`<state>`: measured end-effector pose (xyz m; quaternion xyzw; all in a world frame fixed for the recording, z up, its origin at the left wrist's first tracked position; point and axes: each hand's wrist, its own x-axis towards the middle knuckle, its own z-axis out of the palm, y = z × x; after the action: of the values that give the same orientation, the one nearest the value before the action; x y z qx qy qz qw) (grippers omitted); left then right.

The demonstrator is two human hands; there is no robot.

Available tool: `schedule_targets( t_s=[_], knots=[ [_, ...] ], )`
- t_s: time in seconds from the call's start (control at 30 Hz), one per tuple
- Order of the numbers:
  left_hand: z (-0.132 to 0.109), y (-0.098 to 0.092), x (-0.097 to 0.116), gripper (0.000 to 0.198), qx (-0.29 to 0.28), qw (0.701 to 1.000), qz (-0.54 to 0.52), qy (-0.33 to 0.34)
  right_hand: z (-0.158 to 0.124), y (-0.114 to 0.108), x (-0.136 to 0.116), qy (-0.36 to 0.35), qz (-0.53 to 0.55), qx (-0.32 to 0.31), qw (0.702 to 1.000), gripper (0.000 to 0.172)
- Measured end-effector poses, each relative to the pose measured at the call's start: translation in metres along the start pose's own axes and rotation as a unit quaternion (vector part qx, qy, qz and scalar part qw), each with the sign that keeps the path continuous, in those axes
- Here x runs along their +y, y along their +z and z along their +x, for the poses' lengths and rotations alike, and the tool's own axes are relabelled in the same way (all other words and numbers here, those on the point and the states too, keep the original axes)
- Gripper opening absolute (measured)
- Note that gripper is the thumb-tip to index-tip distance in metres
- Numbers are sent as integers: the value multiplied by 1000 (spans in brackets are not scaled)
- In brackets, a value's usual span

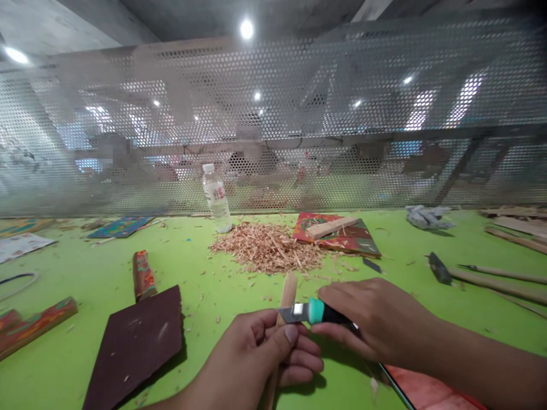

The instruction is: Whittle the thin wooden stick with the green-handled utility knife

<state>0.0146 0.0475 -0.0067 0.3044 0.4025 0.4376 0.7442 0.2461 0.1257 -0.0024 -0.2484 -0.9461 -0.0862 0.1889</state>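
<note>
My left hand is closed around a narrow wooden strip, whose rounded far end points away from me. My right hand grips a utility knife with a black and teal handle. Its blade lies across the strip, close by my left thumb and index finger. The lower part of the strip is mostly hidden by my left hand. Just beyond the strip is a heap of wood shavings.
A water bottle stands behind the shavings. A painted board bears a wood piece. Dark sandpaper and painted wood pieces lie left. A hammer and crumpled paper lie right. A perforated metal screen borders the table.
</note>
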Motion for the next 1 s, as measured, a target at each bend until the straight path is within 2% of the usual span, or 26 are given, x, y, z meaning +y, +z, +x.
schedule_targets(
  t_s=[0.07,0.1,0.2,0.33,0.43,0.57,0.73,0.8,0.9,1.0],
  knots=[
    [-2,0,-1,60,-3,1000,2,-10,1,-3,16,29,-25,25,999,65],
    [-3,0,-1,61,-10,1000,6,-19,1,-6,26,66,-43,48,996,68],
    [-4,0,0,65,-11,999,14,-37,0,-11,55,128,-77,80,986,64],
    [-2,0,1,66,12,1000,2,-23,-3,-4,65,124,-63,71,988,53],
    [-1,-4,-1,62,-5,1000,-11,-3,-4,6,60,128,-50,76,988,54],
    [0,-9,-4,56,-58,998,-27,22,-2,8,53,141,-31,85,986,53],
    [0,-15,-6,20,-107,993,-26,38,1,1,30,131,4,71,989,43],
    [1,-17,-9,13,-132,990,-28,34,2,-2,15,121,16,65,990,38],
    [5,-21,-14,9,-157,987,-23,26,1,-10,-7,112,46,44,992,36],
    [9,-24,-19,17,-199,979,-35,12,-4,-24,-27,130,82,17,988,34]
  ],
)
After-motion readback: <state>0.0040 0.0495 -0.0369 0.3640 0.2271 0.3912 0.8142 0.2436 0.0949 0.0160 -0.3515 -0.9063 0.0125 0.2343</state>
